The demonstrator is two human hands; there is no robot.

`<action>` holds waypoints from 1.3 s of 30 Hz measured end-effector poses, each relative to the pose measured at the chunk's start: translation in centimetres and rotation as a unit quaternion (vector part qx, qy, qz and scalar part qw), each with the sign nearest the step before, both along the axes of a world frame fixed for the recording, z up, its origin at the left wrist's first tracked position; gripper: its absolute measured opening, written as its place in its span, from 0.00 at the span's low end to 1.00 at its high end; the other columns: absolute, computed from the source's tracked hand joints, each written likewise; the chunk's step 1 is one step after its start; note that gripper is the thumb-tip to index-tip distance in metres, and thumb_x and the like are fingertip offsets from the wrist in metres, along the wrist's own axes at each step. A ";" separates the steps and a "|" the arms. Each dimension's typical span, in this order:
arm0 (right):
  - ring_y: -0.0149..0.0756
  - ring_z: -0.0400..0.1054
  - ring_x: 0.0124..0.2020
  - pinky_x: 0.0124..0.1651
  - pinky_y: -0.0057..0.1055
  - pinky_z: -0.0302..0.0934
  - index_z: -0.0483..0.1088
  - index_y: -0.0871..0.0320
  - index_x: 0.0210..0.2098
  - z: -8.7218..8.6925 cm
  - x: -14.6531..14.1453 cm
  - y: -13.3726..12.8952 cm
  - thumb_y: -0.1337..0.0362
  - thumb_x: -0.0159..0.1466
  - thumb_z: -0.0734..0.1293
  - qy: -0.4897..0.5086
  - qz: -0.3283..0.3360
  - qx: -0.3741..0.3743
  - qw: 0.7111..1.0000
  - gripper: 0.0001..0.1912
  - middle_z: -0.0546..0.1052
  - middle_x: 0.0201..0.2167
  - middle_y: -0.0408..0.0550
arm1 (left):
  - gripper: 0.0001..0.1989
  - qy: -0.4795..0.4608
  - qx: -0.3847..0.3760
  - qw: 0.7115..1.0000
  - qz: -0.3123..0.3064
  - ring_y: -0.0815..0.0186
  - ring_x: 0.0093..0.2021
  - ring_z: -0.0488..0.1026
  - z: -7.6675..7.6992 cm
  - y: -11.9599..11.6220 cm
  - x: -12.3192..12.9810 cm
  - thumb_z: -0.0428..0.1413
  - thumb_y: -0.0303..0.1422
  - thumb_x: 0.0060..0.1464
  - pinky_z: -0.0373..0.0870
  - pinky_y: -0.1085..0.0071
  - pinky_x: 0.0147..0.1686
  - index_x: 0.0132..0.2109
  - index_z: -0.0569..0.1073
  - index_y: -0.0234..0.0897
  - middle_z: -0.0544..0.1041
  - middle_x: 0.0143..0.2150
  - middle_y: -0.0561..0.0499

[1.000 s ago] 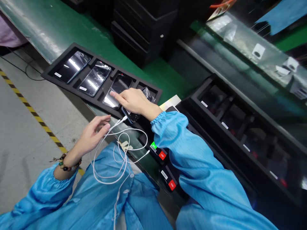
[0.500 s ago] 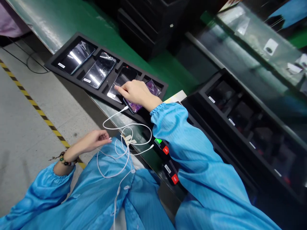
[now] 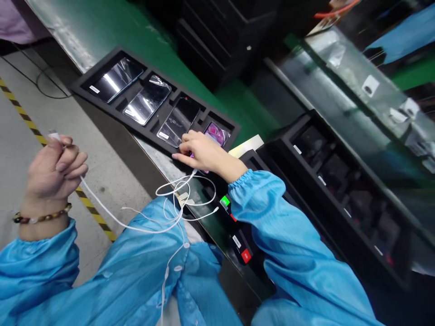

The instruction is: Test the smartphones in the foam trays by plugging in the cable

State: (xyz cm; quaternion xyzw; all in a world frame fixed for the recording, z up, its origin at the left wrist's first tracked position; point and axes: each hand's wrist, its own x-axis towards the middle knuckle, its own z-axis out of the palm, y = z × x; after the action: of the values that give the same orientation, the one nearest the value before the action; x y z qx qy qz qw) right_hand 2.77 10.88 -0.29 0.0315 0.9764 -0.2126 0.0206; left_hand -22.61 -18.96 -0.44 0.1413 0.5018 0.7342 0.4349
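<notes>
My left hand (image 3: 59, 170) is raised over the floor at the left, its fingers closed on the white connector of a charging cable (image 3: 102, 203). From there the cable runs back to a loose tangle across my lap and the bench edge. My right hand (image 3: 204, 151) lies over a phone (image 3: 217, 133) with a lit pink-purple screen, in the right-end slot of a black foam tray (image 3: 79, 88). Its fingers are curled round the phone's lower part, which they partly hide. A white plug (image 3: 194, 172) sits at that phone's lower end. Beside it, a dark phone (image 3: 180, 120) rests in the neighbouring slot.
Two more phones, one at the far left (image 3: 117, 79) and one next to it (image 3: 147, 102), lie in the tray. Black boxes (image 3: 241, 246) with red labels stand by my right sleeve. Another black tray (image 3: 340, 194) is at right; dark stacked trays (image 3: 220, 40) stand behind.
My left hand has risen and moved left with the cable connector. My right hand has drawn back from the dark phone onto the lit phone's lower part. The view has shifted slightly.
</notes>
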 end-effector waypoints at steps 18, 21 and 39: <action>0.48 0.71 0.53 0.61 0.44 0.62 0.79 0.59 0.50 -1.7 -9.4 3.2 0.51 0.85 0.51 0.053 -0.003 0.100 0.994 0.29 0.80 0.51 0.58 | 0.24 0.230 -0.169 0.935 -0.211 0.69 0.20 0.65 -2.6 10.3 8.3 0.65 0.55 0.59 0.58 0.73 0.20 0.39 0.79 0.35 0.78 0.24 0.50; 0.48 0.71 0.51 0.60 0.43 0.60 0.80 0.59 0.47 -2.4 -10.8 3.1 0.47 0.85 0.49 0.049 0.025 0.103 0.993 0.34 0.82 0.47 0.57 | 0.25 0.208 -0.167 0.938 -0.223 0.70 0.20 0.64 -2.6 10.4 8.5 0.66 0.56 0.58 0.57 0.73 0.20 0.40 0.80 0.35 0.78 0.23 0.50; 0.40 0.67 0.30 0.39 0.38 0.50 0.76 0.56 0.27 0.6 -11.8 0.7 0.35 0.82 0.46 -0.053 -0.065 0.033 0.996 0.46 0.76 0.26 0.50 | 0.19 0.191 -0.142 0.960 -0.146 0.69 0.18 0.65 -2.1 9.5 9.6 0.69 0.49 0.60 0.59 0.71 0.20 0.40 0.83 0.35 0.76 0.20 0.50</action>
State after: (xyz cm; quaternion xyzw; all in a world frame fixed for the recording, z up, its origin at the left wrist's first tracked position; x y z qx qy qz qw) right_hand -9.06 11.62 0.36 0.1068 0.9763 -0.1792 0.0574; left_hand -13.01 -9.48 -2.55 0.2871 0.6483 0.5439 0.4488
